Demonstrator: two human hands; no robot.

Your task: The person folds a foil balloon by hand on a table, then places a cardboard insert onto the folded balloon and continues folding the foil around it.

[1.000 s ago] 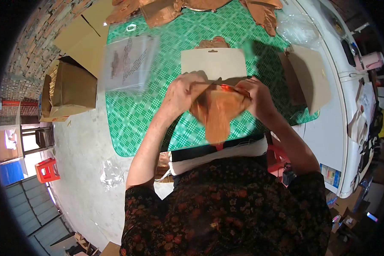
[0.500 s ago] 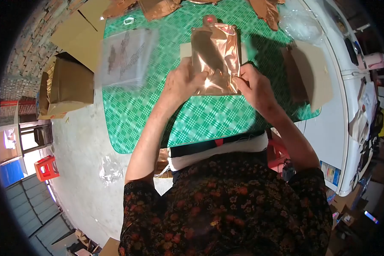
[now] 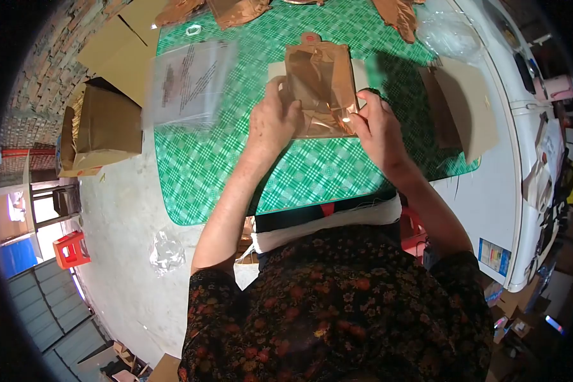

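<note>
A shiny copper-coloured foil bag (image 3: 320, 79) lies on the green checked tablecloth (image 3: 312, 175), its near end toward me. My left hand (image 3: 274, 121) grips the bag's left edge near the lower corner, thumb on top and fingers along the side. At the right edge my right hand (image 3: 379, 127) pinches the foil between thumb and fingers. Under the bag, a pale flat sheet (image 3: 277, 70) sticks out on both sides. A round reddish-brown tab (image 3: 310, 38) shows just beyond the bag's far end.
Clear printed plastic bags (image 3: 188, 83) lie to the left. More copper foil pieces (image 3: 239, 11) sit along the far edge. Brown cardboard (image 3: 474, 108) and crumpled clear plastic (image 3: 449, 35) are on the right. A cardboard box (image 3: 105, 127) stands left of the table.
The foil bag's near end has shifted slightly away from me, and its bright glare has dimmed. Both hands stay at its sides, the left thumb moved a little outward.
</note>
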